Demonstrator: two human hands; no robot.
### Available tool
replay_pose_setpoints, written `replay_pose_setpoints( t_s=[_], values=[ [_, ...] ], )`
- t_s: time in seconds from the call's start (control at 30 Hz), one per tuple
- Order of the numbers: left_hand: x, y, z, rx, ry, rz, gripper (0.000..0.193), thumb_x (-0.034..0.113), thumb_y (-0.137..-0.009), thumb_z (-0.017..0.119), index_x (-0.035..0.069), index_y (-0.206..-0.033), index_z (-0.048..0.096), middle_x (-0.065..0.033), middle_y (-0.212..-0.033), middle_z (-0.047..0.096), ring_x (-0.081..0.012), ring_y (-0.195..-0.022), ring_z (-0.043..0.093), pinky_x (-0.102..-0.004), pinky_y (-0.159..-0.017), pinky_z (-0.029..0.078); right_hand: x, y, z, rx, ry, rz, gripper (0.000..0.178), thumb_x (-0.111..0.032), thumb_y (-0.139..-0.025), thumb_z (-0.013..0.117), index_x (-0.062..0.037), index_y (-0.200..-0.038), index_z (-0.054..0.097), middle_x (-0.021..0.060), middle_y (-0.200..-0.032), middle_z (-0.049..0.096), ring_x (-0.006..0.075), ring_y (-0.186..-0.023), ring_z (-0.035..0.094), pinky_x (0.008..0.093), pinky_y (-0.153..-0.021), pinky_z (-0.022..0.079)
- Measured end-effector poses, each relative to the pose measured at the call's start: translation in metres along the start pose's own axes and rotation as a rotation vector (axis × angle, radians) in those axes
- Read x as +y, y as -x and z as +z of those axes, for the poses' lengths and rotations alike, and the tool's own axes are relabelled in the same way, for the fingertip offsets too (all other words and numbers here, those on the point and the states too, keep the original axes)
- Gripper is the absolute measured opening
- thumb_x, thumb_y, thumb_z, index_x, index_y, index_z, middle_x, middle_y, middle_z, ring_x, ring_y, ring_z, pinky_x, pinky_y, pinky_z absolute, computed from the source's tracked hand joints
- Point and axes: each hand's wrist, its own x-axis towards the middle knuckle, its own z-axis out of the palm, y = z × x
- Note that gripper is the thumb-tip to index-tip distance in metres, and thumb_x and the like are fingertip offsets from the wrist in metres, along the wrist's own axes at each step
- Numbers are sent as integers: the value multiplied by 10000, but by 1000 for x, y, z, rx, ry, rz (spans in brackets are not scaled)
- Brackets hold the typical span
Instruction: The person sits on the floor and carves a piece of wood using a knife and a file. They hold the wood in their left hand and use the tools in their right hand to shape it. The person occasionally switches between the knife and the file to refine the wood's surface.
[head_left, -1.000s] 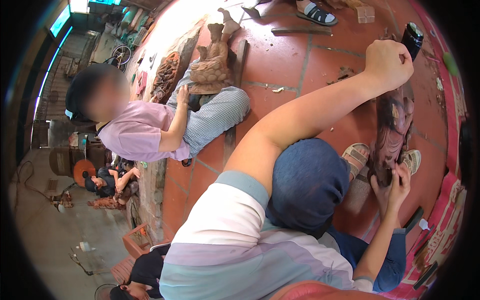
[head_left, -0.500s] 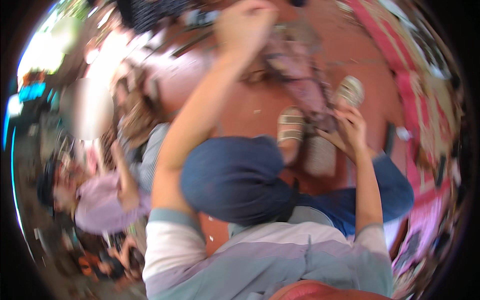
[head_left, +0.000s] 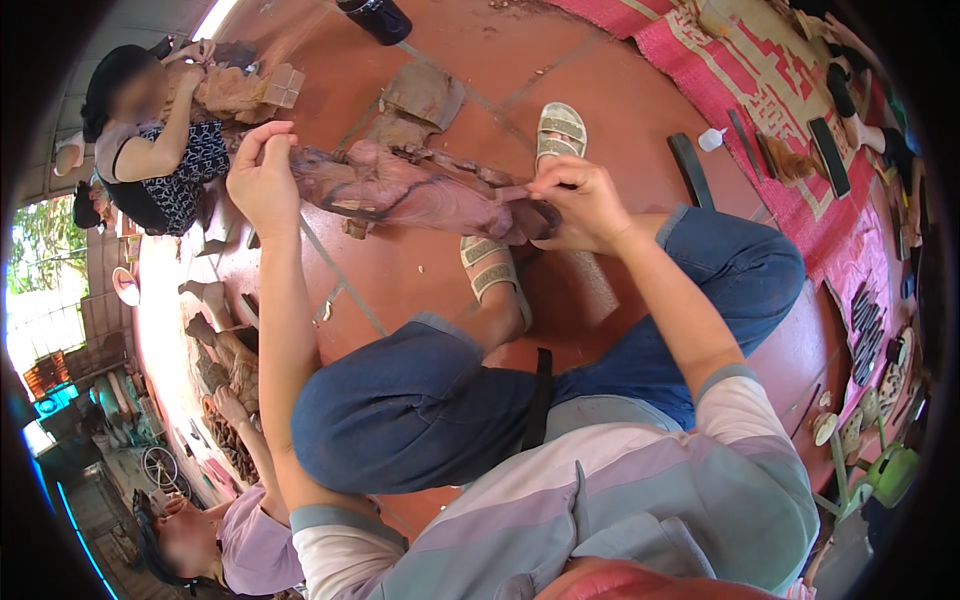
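Note:
A long reddish-brown carved wooden figure (head_left: 420, 195) lies across in front of my feet, slanting down to the right, with dark bands on its surface. My right hand (head_left: 585, 205) is closed at its near right end, fingers above and below the dark base. A thin pinkish strip beside those fingers may be part of the carving. At the figure's far left end my left hand (head_left: 265, 185) is raised with its fingers curled together. Whatever those fingers hold is too small to make out.
Sandals (head_left: 492, 268) on my feet flank the carving's right end. Rough brown wood pieces (head_left: 420, 95) lie beyond it. Rightward are a red-and-beige mat (head_left: 690, 65), dark flat bars (head_left: 690, 170) and a small white bottle (head_left: 711, 139). Co-workers (head_left: 165, 150) sit at left. A dark container (head_left: 375, 20) stands far off.
The view has turned and sharpened. My left hand has come from the far top to the left, by the carving's far end. My right hand stays at the carving's near end.

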Motion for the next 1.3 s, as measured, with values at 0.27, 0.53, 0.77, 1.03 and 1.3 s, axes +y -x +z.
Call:
replay_pose_setpoints(
  t_s=[0.27, 0.53, 0.77, 1.03, 1.3],
  values=[
    [6, 3, -2, -5, 11, -73, 129, 22, -774, 560, 9, -834, 673, -22, -748, 640, -57, -702, 563, -175, -628, 401, 30, -11, 13, -75, 167, -309, 47, -64, -728, 677, -72, -773, 690, 40, -810, 623, 211, -768, 592, 297, -734, 472],
    [-1, 1, 4, -32, 26, -13, 144, 19, -799, 537, 3, -860, 666, -37, -771, 636, -81, -705, 564, -193, -656, 426, -25, -8, 17, -124, 104, -217, 87, -68, -733, 688, -44, -815, 671, 63, -884, 621, 203, -821, 586, 314, -734, 474],
    [-4, 2, -5, -9, 59, -17, 132, 9, -782, 548, -10, -840, 665, -39, -777, 643, -75, -720, 581, -184, -653, 426, 26, 2, -19, -52, 185, -95, 114, -55, -733, 686, -62, -847, 681, 45, -891, 626, 187, -896, 582, 323, -766, 475],
    [4, -2, 4, -27, 29, -12, 139, 17, -784, 545, -1, -845, 668, -38, -772, 645, -74, -717, 583, -182, -648, 427, -12, -9, 16, -157, 399, -348, 83, -96, -763, 664, -129, -833, 693, 45, -905, 607, 213, -902, 571, 330, -751, 463],
    [-1, 1, -2, -7, 20, -12, 131, 19, -779, 556, 6, -841, 670, -28, -762, 641, -63, -704, 571, -173, -617, 402, 31, -1, -22, 65, 163, -116, 140, -57, -697, 699, -92, -832, 701, 67, -824, 621, 239, -776, 610, 333, -674, 482]
  ],
)
